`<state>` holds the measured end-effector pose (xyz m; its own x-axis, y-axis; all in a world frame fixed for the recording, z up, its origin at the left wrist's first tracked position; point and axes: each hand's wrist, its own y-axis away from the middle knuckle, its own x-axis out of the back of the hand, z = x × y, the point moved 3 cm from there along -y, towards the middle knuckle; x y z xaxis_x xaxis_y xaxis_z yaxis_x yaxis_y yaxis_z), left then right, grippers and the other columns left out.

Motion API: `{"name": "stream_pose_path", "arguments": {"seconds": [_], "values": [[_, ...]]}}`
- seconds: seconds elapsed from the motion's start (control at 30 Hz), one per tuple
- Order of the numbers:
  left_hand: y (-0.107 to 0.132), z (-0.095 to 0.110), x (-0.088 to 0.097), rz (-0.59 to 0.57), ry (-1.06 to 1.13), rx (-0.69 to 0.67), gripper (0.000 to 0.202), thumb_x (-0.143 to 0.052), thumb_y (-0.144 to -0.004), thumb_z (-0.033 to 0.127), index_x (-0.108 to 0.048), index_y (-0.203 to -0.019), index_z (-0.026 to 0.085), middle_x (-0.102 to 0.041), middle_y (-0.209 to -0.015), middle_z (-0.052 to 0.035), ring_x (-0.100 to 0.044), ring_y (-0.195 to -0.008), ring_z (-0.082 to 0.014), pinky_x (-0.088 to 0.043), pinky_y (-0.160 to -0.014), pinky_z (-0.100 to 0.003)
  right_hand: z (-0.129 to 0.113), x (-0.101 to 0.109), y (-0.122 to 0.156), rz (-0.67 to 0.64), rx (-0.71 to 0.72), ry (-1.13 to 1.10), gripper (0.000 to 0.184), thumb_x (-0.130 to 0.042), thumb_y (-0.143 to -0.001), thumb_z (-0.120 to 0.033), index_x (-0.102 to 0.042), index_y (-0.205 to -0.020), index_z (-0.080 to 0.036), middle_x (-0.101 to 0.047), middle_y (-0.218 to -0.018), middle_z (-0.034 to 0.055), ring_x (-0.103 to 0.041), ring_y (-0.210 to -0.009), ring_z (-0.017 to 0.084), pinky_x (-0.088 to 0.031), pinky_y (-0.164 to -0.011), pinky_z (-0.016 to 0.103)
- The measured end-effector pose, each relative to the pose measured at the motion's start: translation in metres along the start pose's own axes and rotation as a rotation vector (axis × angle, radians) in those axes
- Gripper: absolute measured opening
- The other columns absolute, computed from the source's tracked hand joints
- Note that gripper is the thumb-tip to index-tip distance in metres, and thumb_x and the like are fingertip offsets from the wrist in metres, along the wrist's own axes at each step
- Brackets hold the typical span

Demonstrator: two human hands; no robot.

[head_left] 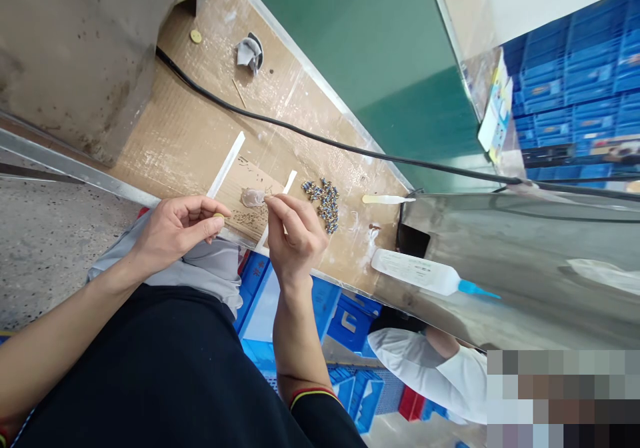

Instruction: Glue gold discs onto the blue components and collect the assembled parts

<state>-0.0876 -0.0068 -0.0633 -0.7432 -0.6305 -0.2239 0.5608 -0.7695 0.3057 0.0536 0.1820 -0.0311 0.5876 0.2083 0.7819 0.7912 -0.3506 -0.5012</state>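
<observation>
My left hand point(175, 229) rests at the near edge of the cardboard-covered bench point(190, 135), its fingers curled and pinched on a small brass-coloured disc point(219, 216). My right hand point(294, 235) is closed in a pinch on a thin stick, whose tip touches a blob of clear glue point(253, 197) on a scrap of card. A pile of small blue parts point(324, 201) lies just right of the right hand.
A black cable point(300, 131) crosses the bench. A white glue tube point(420, 273) with a blue nozzle and a pale spatula point(387, 199) lie to the right beside a shiny metal housing point(525, 255). Another person's white sleeve point(425, 365) shows below. Blue crates stand beyond.
</observation>
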Motion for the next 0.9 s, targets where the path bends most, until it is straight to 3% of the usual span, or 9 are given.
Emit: {"name": "stream_pose_path", "arguments": {"seconds": [0.43, 0.67, 0.9], "values": [[-0.0007, -0.0030, 0.0007, -0.005, -0.008, 0.007, 0.016, -0.083, -0.101, 0.034, -0.090, -0.110, 0.022, -0.078, -0.079, 0.0011, -0.072, -0.072, -0.0138, -0.059, -0.073, -0.025, 0.0009, 0.0018, 0.0002, -0.011, 0.045, 0.007, 0.028, -0.068, -0.116, -0.013, -0.087, -0.127, -0.032, -0.089, -0.118, 0.0053, -0.085, -0.106, 0.022, -0.069, -0.095, 0.040], [-0.0010, -0.0053, 0.0007, -0.024, 0.066, -0.004, 0.014, -0.082, -0.105, 0.034, -0.085, -0.106, 0.020, -0.082, -0.092, -0.0013, -0.077, -0.080, -0.0149, -0.063, -0.081, -0.028, 0.0048, 0.0013, -0.0007, 0.022, -0.072, -0.070, 0.022, -0.069, -0.118, -0.021, -0.088, -0.119, -0.031, -0.090, -0.115, 0.0039, -0.088, -0.109, 0.023, -0.073, -0.099, 0.042], [-0.0027, -0.0063, 0.0001, -0.039, 0.097, -0.020, 0.013, -0.080, -0.107, 0.031, -0.083, -0.106, 0.019, -0.083, -0.095, -0.0021, -0.079, -0.080, -0.0145, -0.066, -0.081, -0.027, 0.0068, 0.0005, -0.0037, 0.011, -0.080, -0.136, 0.021, -0.071, -0.117, -0.018, -0.088, -0.116, -0.029, -0.091, -0.113, 0.0038, -0.088, -0.107, 0.022, -0.073, -0.095, 0.038]]}}
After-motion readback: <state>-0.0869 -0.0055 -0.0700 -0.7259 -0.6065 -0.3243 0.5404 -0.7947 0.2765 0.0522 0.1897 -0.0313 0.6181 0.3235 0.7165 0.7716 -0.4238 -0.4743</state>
